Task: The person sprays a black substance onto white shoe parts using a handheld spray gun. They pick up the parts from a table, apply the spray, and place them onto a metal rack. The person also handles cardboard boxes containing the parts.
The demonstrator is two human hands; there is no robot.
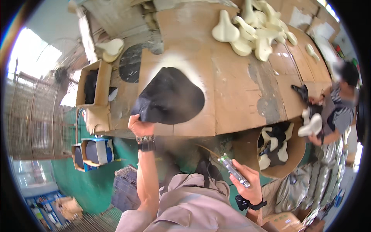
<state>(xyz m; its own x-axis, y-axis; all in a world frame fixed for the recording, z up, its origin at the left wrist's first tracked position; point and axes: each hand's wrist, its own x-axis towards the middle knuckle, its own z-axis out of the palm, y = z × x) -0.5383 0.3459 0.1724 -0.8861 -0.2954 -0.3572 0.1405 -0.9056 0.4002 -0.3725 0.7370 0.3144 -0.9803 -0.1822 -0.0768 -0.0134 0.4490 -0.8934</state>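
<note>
My left hand [140, 126] is closed on the near left edge of a black bicycle saddle cover [172, 96]. The cover is a soft, broad piece, spread over the cardboard-topped table. Around its far and right edges the cardboard has a whitish coating. Lower right, off the table's front edge, my right hand [249, 182] grips a slim metallic, tube-like tool [235, 170] with a green end. A thin orange-brown hose or cord runs near that end; its exact kind I cannot make out.
Cream foam bicycle saddles [255, 29] are heaped at the far right, another saddle [112, 48] lies far left. A cardboard box [102, 83] of black pieces stands left. Below the table's right edge is a carton [297, 152] of saddles. A co-worker [340, 104] handles saddles at right.
</note>
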